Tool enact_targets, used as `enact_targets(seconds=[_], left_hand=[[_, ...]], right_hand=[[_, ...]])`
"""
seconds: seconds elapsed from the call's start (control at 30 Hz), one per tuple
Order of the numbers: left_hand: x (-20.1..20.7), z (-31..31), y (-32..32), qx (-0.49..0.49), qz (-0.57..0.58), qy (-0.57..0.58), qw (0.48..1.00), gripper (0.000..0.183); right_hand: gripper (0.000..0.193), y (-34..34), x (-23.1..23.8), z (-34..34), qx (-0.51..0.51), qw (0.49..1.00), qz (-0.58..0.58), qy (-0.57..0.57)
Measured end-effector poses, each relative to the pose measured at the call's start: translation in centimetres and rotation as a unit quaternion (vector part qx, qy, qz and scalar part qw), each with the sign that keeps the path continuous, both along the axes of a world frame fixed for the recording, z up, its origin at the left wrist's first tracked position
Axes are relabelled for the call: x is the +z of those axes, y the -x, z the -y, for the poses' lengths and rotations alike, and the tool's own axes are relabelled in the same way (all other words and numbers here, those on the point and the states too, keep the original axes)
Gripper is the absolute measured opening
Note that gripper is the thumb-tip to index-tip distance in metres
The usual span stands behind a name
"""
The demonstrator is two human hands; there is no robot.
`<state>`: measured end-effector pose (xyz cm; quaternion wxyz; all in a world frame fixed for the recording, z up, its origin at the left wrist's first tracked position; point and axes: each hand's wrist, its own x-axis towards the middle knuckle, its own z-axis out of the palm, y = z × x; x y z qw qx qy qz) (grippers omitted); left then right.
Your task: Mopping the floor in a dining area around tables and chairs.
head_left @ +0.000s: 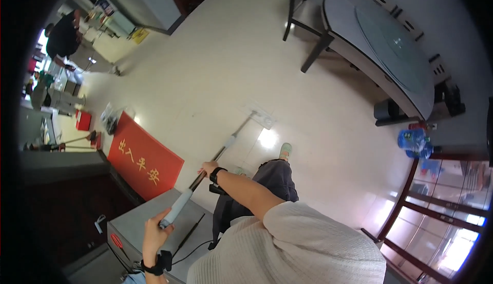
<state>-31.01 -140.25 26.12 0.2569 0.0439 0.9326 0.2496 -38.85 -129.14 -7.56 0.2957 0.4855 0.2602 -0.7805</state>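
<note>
Both hands are closed around the mop (179, 205): the left hand (155, 234) wraps the top end of its pale handle, and the right hand (209, 169) grips the dark pole lower down. From here I see the flat mop head (265, 120) lying on the shiny floor (318, 112), just ahead of the person's shoe (286, 150). A red mat (143, 153) lies to the left, a round table (341, 40) stands well off to the right, and blue water jugs (415, 142) sit near the wall.

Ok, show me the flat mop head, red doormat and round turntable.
Flat mop head (265, 120): head view, middle of its plate.
Red doormat (149, 149): head view, bare red near its middle.
Round turntable (390, 47): head view, its top surface.
</note>
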Motion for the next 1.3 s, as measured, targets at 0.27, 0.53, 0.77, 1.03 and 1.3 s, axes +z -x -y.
enact_targets(seconds=[0.27, 0.53, 0.77, 1.03, 1.3], left_hand=[[1.9, -5.8, 2.4, 0.071, 0.171, -0.033, 0.982, 0.044], [-3.9, -20.1, 7.7, -0.043, 0.25, -0.062, 0.965, 0.043], [-3.7, -32.4, 11.3, -0.244, 0.152, -0.024, 0.957, 0.043], [-12.9, -43.0, 4.3, -0.333, 0.126, -0.163, 0.92, 0.044], [-10.8, -50.3, 3.3, -0.21, 0.349, -0.161, 0.899, 0.045]], right_hand=[[0.011, -1.0, 1.7, -8.0, -0.027, 0.998, -0.053, 0.014], [0.016, -4.1, -4.8, -26.6, -0.042, 0.983, -0.135, -0.12], [0.011, -3.2, -1.2, -38.9, -0.233, 0.969, -0.061, -0.051], [0.009, -13.5, -8.0, -52.5, -0.327, 0.931, -0.034, -0.158], [0.017, -15.2, -7.3, -60.2, -0.436, 0.894, 0.015, -0.105]])
